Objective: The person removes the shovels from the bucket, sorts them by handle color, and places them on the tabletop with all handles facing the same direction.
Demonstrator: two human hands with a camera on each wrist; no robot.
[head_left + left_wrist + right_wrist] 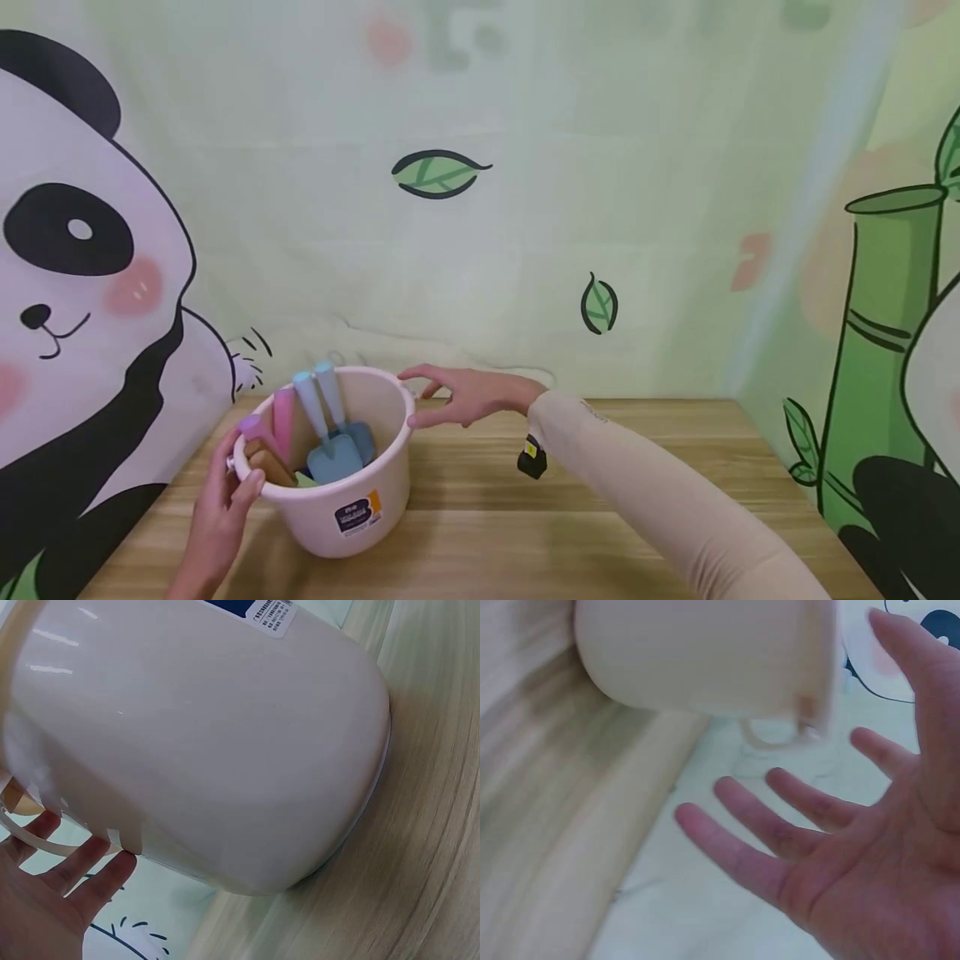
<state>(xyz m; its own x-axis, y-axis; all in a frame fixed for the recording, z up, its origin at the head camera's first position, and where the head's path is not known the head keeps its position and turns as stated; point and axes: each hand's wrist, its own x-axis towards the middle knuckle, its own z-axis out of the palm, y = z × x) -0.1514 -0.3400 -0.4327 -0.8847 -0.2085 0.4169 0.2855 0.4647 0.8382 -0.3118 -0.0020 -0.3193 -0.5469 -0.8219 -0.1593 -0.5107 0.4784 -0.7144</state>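
A pale pink-white bucket (341, 521) stands upright on the wooden table at the left of the head view. Inside it are two blue toy shovels (335, 458) with light blue handles up, a pink handle (282, 421), a purple-tipped pink handle (255, 429) and a brown piece (270, 462); their lower parts are hidden. My left hand (220, 504) holds the bucket's left side at the rim, fingers along the outer wall beside the side handle (45, 844). Spread fingers of my right hand (855, 832) reach toward the right rim, apart from the bucket in the right wrist view.
The wooden table (600, 533) runs back to a printed cloth backdrop (510, 217) with a panda and leaves. A small black item with a yellow mark (532, 457) hangs at my right wrist. The bucket bears a dark label (358, 512) on its front.
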